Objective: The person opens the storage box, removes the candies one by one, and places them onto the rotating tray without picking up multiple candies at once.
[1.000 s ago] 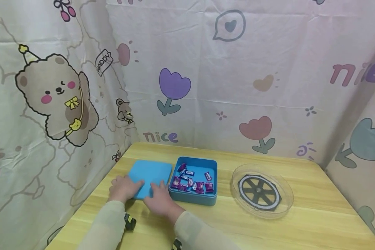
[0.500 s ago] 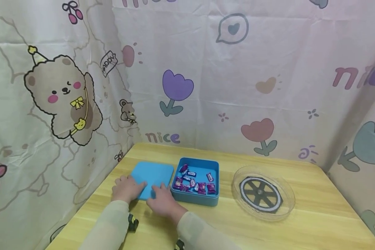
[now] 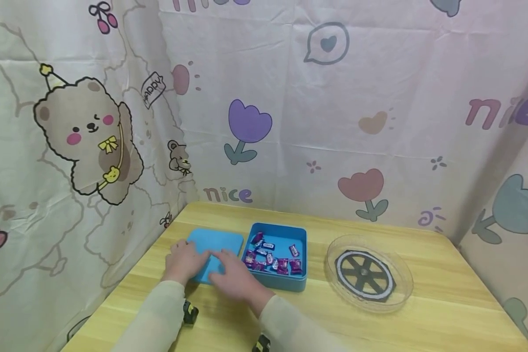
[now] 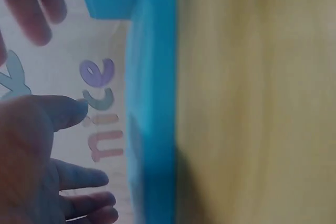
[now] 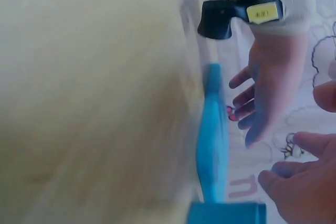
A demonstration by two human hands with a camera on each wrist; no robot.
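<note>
A flat, square blue lid [image 3: 222,239] lies on the table, just left of an open blue box [image 3: 277,281]. Several purple-wrapped candies [image 3: 282,265] are in the box. My left hand [image 3: 185,261] is over the lid's left part. Over the lid's near right part is my right hand [image 3: 235,276], its fingers towards the left hand. In the left wrist view, the left hand [image 4: 31,150] has loosely extended fingers, apart from the lid's edge [image 4: 157,98]. The right wrist view shows the right hand [image 5: 307,177] with relaxed fingers and nothing held.
To the right of the box stands a round clear dish [image 3: 405,293] with a dark spoked pattern at its base. The wooden table [image 3: 457,303] meets printed curtains [image 3: 317,122] at the back and sides. Black cameras [image 3: 190,313] are strapped to the wrists.
Both hands have come off the lid and lifted slightly. The thumb side of each has moved closer to the other. Lid, box and candies stay where they were; the head view shifted a little.
</note>
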